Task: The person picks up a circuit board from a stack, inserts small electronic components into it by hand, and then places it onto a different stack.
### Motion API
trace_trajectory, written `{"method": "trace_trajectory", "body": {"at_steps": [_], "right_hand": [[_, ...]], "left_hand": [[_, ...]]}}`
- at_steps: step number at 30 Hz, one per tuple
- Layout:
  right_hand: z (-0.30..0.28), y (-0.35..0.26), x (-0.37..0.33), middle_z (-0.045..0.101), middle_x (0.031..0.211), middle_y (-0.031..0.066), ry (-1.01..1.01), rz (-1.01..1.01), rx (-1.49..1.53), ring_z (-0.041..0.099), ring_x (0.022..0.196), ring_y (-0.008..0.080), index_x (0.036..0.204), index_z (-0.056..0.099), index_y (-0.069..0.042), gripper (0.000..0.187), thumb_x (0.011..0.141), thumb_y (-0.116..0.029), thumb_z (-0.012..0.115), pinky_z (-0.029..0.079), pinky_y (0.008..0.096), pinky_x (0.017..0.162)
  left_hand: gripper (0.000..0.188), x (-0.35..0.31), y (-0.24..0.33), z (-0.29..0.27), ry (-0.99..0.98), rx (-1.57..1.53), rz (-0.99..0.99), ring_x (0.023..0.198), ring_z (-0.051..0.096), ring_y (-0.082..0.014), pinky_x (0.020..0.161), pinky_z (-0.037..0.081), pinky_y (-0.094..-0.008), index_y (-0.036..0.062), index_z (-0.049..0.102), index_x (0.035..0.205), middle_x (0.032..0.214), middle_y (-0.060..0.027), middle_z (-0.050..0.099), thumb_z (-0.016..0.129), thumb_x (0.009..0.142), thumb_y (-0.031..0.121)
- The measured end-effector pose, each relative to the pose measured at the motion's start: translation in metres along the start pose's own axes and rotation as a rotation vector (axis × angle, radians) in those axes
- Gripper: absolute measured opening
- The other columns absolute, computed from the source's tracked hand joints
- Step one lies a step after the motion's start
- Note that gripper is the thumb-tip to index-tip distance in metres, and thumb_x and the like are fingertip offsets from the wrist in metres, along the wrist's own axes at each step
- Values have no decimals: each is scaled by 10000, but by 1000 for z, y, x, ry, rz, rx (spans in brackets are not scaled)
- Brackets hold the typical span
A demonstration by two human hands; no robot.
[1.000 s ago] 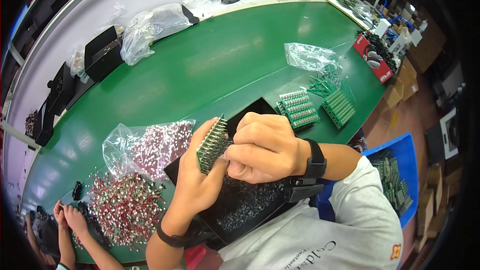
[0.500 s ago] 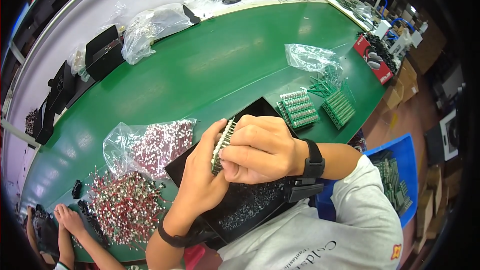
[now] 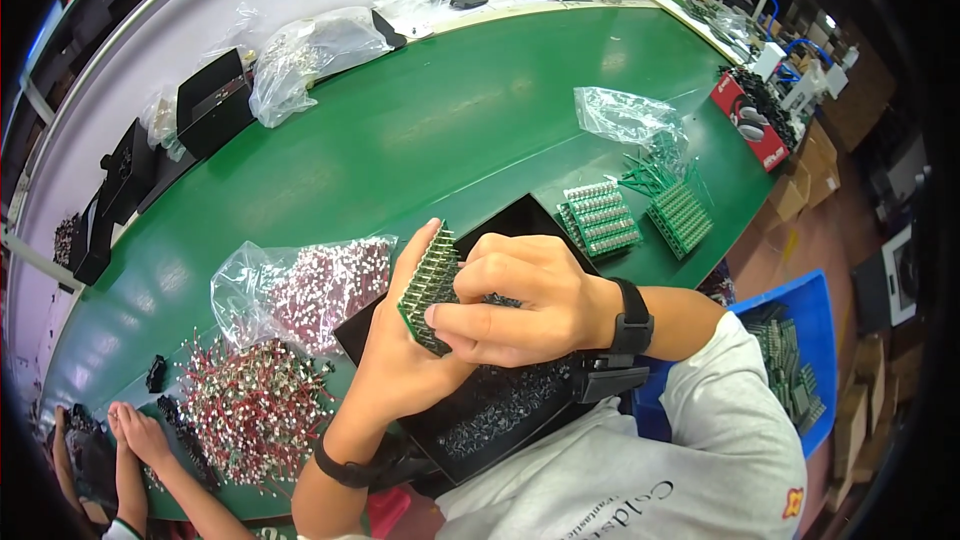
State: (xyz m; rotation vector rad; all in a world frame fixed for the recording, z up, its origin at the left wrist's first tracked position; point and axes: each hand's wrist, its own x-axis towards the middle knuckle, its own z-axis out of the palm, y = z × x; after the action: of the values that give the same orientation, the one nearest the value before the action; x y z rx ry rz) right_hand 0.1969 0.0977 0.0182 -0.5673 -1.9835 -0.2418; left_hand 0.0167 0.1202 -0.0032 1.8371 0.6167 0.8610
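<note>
My left hand [image 3: 395,365] grips a green circuit board panel [image 3: 430,290] along its side, tilted so that rows of thin metal pins show. Curled against the face of this panel is my right hand [image 3: 530,300], its thumb and fingertips pinched together at the pins. Whatever lies between those fingertips is too small or hidden to make out. Both hands are above a black tray [image 3: 425,440] that holds many small dark and clear bits [image 3: 505,415].
Left of the tray are a heap of red-wired parts [image 3: 250,415] and a plastic bag [image 3: 330,290] of similar parts. Stacked boards [image 3: 603,220] and more boards [image 3: 680,218] lie beyond it. A blue bin [image 3: 815,340] with boards is at right. Another person's hands [image 3: 138,432] work far left.
The panel has turned in my left hand, so its pin side now faces up more. My right fingers have shifted slightly down along it.
</note>
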Motion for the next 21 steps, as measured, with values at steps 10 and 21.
{"method": "trace_trajectory", "body": {"at_steps": [10,21], "right_hand": [[1,0,-5,517,780,30,-55,-122,-100,585,695,183,942,692,-1,322,640,-111,681,465,286,499],[2,1,-4,519,748,44,-42,-145,-24,558,588,178,892,705,13,229,687,-50,787,430,284,445]], "left_hand": [[995,2,-5,0,-76,70,-24,999,697,-257,926,519,-354,-10,204,1557,1078,-140,684,772,744,73],[942,2,1,1,-5,163,33,953,707,-287,878,540,-369,41,261,1551,1058,-146,689,761,752,62]]}}
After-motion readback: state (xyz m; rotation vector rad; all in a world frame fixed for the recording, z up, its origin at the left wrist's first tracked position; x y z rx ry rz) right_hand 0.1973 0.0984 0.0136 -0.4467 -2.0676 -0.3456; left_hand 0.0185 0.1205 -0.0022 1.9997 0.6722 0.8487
